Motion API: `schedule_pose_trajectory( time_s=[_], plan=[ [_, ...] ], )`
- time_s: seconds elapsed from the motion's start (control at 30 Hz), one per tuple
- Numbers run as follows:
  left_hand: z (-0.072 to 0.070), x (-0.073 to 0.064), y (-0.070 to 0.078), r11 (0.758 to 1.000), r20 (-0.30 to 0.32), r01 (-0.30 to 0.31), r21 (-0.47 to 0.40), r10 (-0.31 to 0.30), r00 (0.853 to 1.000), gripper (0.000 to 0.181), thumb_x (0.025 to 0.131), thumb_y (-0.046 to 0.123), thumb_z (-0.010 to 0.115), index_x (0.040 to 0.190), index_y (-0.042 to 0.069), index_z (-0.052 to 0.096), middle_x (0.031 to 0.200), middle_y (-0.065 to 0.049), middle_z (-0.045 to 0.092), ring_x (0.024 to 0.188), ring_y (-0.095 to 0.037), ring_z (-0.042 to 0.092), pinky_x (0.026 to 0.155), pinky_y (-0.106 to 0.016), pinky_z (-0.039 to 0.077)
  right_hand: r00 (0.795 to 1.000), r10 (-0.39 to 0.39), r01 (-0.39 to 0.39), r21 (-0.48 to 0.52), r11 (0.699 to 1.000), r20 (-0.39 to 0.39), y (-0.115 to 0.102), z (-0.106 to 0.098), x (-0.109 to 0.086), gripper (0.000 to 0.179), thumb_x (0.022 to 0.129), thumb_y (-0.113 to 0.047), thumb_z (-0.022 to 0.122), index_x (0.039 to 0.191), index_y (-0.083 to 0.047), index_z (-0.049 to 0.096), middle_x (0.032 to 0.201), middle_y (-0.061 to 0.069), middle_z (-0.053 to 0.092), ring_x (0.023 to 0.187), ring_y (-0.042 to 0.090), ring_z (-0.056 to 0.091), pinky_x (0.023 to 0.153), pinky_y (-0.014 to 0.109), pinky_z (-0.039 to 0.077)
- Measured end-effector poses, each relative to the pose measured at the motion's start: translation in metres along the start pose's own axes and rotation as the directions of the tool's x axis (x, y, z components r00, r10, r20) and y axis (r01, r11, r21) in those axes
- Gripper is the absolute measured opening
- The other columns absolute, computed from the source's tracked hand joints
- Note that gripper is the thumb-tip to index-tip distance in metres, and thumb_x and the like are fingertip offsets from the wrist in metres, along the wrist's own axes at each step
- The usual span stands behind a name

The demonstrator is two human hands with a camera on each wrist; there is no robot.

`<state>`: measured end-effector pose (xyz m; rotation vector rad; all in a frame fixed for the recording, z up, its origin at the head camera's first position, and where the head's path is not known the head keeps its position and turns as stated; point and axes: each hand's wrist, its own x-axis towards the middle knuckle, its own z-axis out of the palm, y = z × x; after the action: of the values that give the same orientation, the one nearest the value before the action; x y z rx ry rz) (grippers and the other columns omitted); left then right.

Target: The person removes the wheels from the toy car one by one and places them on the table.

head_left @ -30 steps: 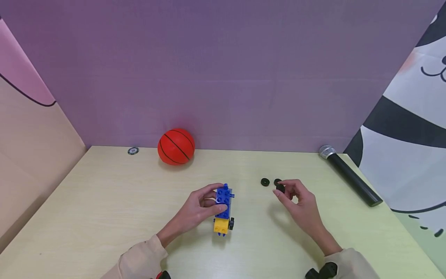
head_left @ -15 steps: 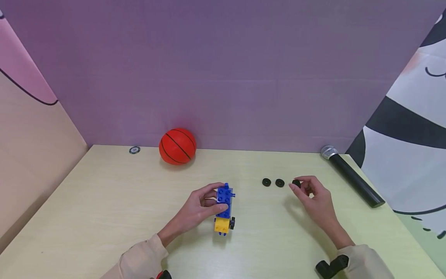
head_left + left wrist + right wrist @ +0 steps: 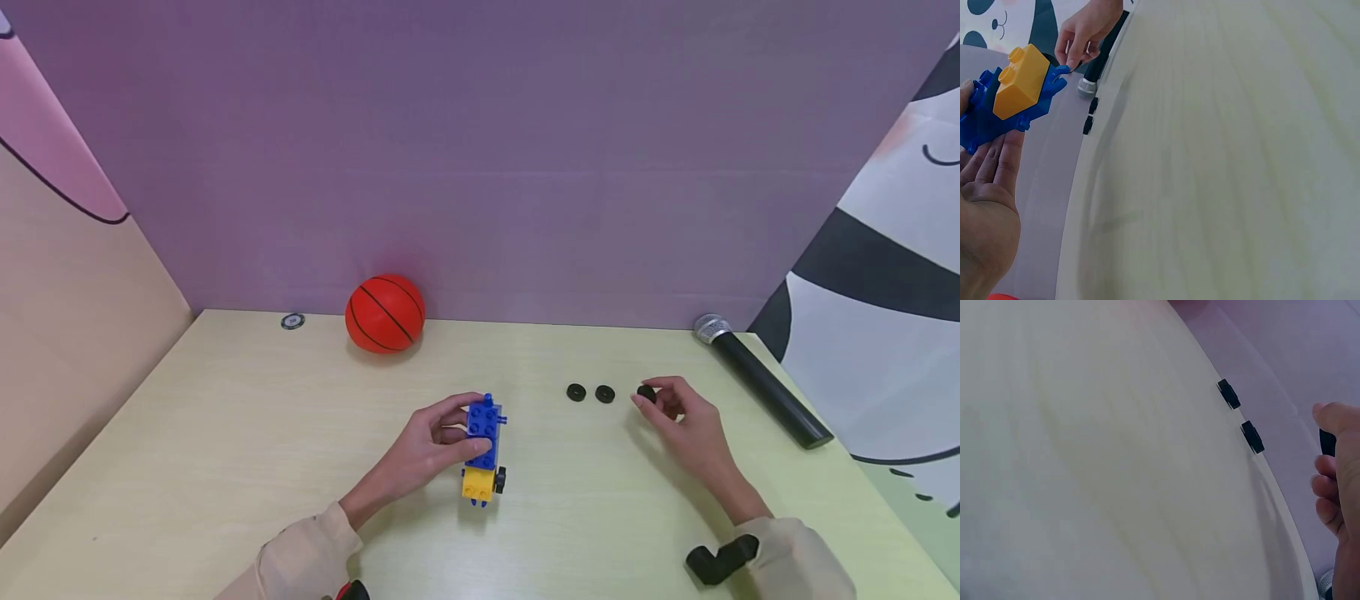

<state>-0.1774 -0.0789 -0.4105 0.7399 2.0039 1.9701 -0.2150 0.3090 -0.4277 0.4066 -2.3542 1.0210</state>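
Note:
My left hand grips a toy car of blue and yellow building blocks, thumb over the studs and fingers along its far side. One black wheel sits on the car's right side by the yellow block; a bare blue peg sticks out farther up that side. Between thumb and fingertips my right hand pinches a loose black toy wheel, held close over the table. Left of it, two more black wheels lie flat in a row; the right wrist view shows them edge-on.
A red toy basketball rests at the back of the pale wooden table. Beside it on the left lies a round chip. A black microphone lies along the right edge. A purple panel rises behind the table.
My right hand has moved right with the pinched wheel, away from the two lying wheels, then slowed. The left hand and the toy car have stayed in place.

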Motion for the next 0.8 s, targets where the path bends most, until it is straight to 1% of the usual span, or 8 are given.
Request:
schedule_pose_trajectory(
  time_s=[0.13,0.3,0.53,0.67,0.8],
  plan=[
    [0.000,0.000,0.000,1.000,0.004,-0.007,-0.006,0.007,1.000,0.061,0.099,0.018,0.071,0.152,0.001,0.046,0.117,-0.013,0.066,0.101,-0.027,0.070,0.092,-0.034,0.058,0.999,-0.002,0.004,-0.037,0.999,0.046,0.004,0.000,0.001,0.027,0.090,0.001,0.078,0.115,0.002,0.067,0.077,0.001,0.057,0.069,0.006,0.051,0.062,0.012,0.041],
    [0.000,0.000,0.000,1.000,0.004,-0.006,0.009,0.006,1.000,0.060,0.099,0.018,0.071,0.152,0.002,0.046,0.117,-0.013,0.066,0.102,-0.027,0.070,0.092,-0.034,0.058,0.995,-0.015,0.022,-0.072,0.997,0.098,0.011,0.003,0.004,0.029,0.090,-0.001,0.078,0.117,0.002,0.067,0.078,0.001,0.057,0.070,0.010,0.052,0.061,0.015,0.043],
    [-0.001,0.001,0.000,1.000,0.010,-0.009,-0.005,0.009,1.000,0.060,0.099,0.017,0.071,0.151,0.001,0.046,0.116,-0.013,0.066,0.101,-0.027,0.070,0.092,-0.035,0.058,0.987,-0.041,0.064,-0.148,0.987,0.156,0.021,0.008,0.009,0.029,0.089,-0.002,0.080,0.115,0.002,0.068,0.079,-0.001,0.057,0.071,0.010,0.052,0.061,0.022,0.045],
    [-0.001,0.001,-0.002,0.999,0.020,-0.025,-0.026,0.025,0.999,0.059,0.099,0.017,0.072,0.150,-0.001,0.047,0.115,-0.013,0.066,0.100,-0.028,0.071,0.092,-0.036,0.058,0.982,-0.025,0.057,-0.168,0.984,0.185,0.023,0.008,0.011,0.029,0.089,-0.005,0.081,0.114,0.002,0.068,0.080,-0.001,0.057,0.070,0.010,0.053,0.061,0.026,0.046],
    [-0.001,0.001,-0.002,0.999,0.022,-0.021,-0.027,0.022,1.000,0.060,0.099,0.018,0.072,0.150,-0.001,0.047,0.115,-0.013,0.066,0.100,-0.027,0.071,0.092,-0.036,0.058,0.980,-0.013,0.052,-0.194,0.980,0.197,0.025,0.008,0.012,0.029,0.090,-0.007,0.080,0.115,0.001,0.068,0.080,-0.002,0.055,0.071,0.010,0.051,0.061,0.028,0.045]
  ],
)
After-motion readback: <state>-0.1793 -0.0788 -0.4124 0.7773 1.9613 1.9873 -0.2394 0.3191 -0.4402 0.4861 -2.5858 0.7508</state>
